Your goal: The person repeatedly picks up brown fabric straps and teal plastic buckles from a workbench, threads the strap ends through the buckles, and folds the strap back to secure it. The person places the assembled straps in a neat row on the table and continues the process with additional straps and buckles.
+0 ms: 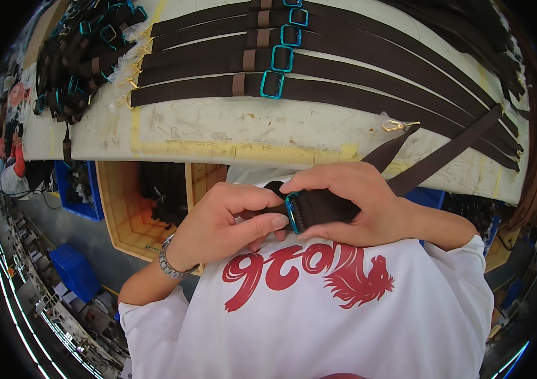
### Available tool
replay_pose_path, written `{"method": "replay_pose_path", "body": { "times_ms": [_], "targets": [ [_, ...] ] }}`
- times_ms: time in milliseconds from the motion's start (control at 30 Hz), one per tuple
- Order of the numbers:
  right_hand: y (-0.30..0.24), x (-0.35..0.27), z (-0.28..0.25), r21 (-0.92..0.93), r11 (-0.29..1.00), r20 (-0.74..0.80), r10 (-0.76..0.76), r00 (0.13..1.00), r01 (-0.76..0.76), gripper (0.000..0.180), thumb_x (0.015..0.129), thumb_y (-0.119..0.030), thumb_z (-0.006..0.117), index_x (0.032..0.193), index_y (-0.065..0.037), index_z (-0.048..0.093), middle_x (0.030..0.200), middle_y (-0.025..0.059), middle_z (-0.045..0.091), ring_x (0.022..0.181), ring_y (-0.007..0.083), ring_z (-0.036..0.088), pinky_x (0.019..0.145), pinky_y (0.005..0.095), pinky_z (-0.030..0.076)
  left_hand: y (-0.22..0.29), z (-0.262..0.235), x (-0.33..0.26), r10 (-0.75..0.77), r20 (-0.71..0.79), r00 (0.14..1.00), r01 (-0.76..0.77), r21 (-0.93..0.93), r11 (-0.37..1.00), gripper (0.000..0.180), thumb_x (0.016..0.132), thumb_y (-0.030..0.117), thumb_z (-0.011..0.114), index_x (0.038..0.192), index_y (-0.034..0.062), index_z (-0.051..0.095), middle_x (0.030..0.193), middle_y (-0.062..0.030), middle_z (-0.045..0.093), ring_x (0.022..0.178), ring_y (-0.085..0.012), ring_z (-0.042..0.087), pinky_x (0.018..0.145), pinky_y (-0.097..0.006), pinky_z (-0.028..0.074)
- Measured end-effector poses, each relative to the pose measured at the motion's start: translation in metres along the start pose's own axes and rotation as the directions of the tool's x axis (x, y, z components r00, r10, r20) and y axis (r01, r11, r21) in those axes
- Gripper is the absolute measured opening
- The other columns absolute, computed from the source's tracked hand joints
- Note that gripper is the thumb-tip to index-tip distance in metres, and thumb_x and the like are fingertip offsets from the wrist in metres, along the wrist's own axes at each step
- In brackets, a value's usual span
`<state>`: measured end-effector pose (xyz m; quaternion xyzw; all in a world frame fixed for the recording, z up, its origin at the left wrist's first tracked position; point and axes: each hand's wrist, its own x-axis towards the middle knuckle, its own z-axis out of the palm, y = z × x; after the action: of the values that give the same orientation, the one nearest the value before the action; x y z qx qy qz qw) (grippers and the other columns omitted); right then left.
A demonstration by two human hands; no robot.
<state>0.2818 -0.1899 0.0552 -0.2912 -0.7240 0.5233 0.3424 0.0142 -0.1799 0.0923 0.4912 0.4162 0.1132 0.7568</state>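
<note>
In front of my chest, both hands work on a dark brown webbing strap (pixel 326 208) with a blue metal slide buckle (pixel 291 213). My left hand (pixel 227 218) is closed, thumb and fingers pinching the strap just left of the buckle. From the other side, my right hand (pixel 350 196) grips the doubled webbing between thumb and fingers, close against the buckle. The strap runs past my right hand up onto the table, where a gold-coloured snap hook (pixel 401 125) in a clear wrap sits at one end. My fingers hide part of the webbing.
Several similar straps with blue buckles (pixel 273 84) lie side by side across the worn white table (pixel 186 126). A tangled strap pile (pixel 85 57) is at the far left. Below the table edge are a wooden bin (pixel 117 208) and blue crates (pixel 74 268).
</note>
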Motion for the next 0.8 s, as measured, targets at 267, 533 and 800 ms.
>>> {"method": "replay_pose_path", "body": {
  "times_ms": [267,533,800],
  "targets": [
    [0.008,-0.006,0.0,0.097,0.994,0.026,0.057,0.998,-0.06,0.058,0.079,-0.014,0.097,0.131,-0.003,0.073,0.107,0.0114,0.076,0.095,0.0254,0.074,0.084,0.0346,0.057,0.0,0.006,0.002,-0.144,0.025,0.989,0.146,-0.132,0.98,0.02,0.105,0.012,0.068,0.093,-0.0028,0.074,0.075,-0.0001,0.069,0.053,-0.0041,0.051,0.05,-0.022,0.037],
    [0.003,-0.01,0.002,0.196,0.954,0.061,0.217,0.974,-0.225,0.052,0.083,-0.01,0.093,0.129,-0.002,0.071,0.116,0.01,0.076,0.103,0.023,0.074,0.093,0.0334,0.058,-0.018,0.013,0.006,0.117,-0.063,0.991,-0.117,0.009,0.993,0.02,0.106,0.011,0.066,0.091,-0.0006,0.073,0.072,-0.0003,0.067,0.054,-0.0023,0.052,0.05,-0.021,0.036],
    [0.012,-0.017,0.003,0.276,0.942,0.038,0.187,0.982,-0.19,0.051,0.085,-0.01,0.094,0.13,-0.003,0.071,0.118,0.0093,0.077,0.107,0.0201,0.074,0.096,0.0329,0.057,-0.011,0.005,0.013,-0.171,0.137,0.976,0.215,-0.445,0.869,0.018,0.107,0.01,0.065,0.095,-0.0026,0.072,0.078,-0.0039,0.072,0.053,-0.0062,0.056,0.05,-0.024,0.043]
  ]
}}
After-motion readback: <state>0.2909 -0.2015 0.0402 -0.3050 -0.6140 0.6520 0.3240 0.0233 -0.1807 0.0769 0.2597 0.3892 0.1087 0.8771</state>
